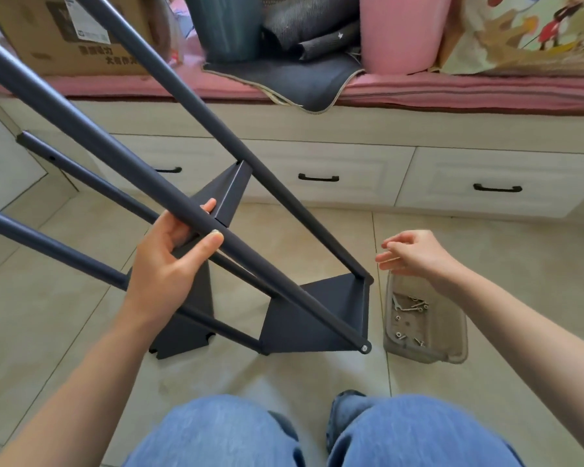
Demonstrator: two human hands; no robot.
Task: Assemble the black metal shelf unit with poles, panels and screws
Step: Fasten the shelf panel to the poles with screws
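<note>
My left hand (169, 261) grips 1 pole (122, 163) of the half-built shelf frame, its long axis slanting up to my left. My right hand (415, 254), empty with fingers loose, hovers just above the screw tray (452, 345), nearer the screws (413, 306).

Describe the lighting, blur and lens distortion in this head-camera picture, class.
Head view: soft, even daylight with faint shadows under the shelf unit; a pale sheen runs along the poles; the right hand is slightly motion-blurred, the left hand sharper; wide-angle distortion bends the drawers.
</note>
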